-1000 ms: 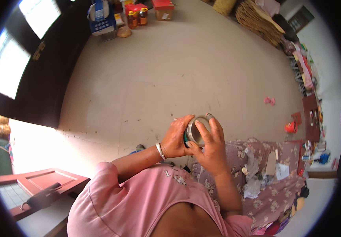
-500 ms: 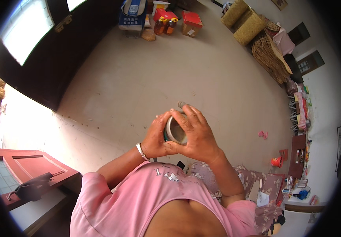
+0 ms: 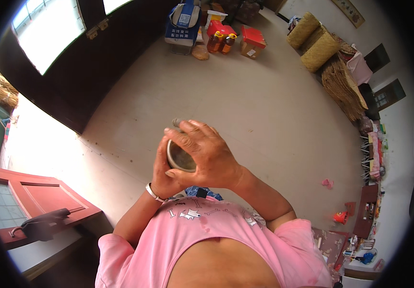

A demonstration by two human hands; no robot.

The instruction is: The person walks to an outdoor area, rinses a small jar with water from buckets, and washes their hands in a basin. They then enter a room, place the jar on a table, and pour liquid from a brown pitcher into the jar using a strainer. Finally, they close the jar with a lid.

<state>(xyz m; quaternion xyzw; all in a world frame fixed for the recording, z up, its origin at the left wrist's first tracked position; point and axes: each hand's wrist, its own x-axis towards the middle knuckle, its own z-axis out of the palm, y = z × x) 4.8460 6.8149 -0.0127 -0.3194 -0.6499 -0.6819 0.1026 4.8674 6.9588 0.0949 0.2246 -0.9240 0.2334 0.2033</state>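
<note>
Between my two hands is a round, open-mouthed cup or jar (image 3: 181,158) with a pale rim; its inside looks greyish and what it contains cannot be made out. My left hand (image 3: 161,168), with a silver bangle at the wrist, is closed around the cup's left side. My right hand (image 3: 208,153) grips it from the right, with its fingers reaching over the far rim and the thumb across the near rim. A small grey-brown knob (image 3: 175,122) sticks out beyond the right fingertips; its kind is unclear. My hands hide most of the cup's outside.
An open dark door (image 3: 115,53) stands at the far left, and a reddish cabinet (image 3: 48,194) at the near left. Oil bottles (image 3: 221,43), a red-topped box (image 3: 252,42) and a blue bag (image 3: 183,31) sit at the back. Rolled mats (image 3: 315,45) line the right wall.
My hands and the cup have shifted left in the picture, still gripping together. The room has slid right and down as the view turned, and dark blue patterned cloth now shows below my hands.
</note>
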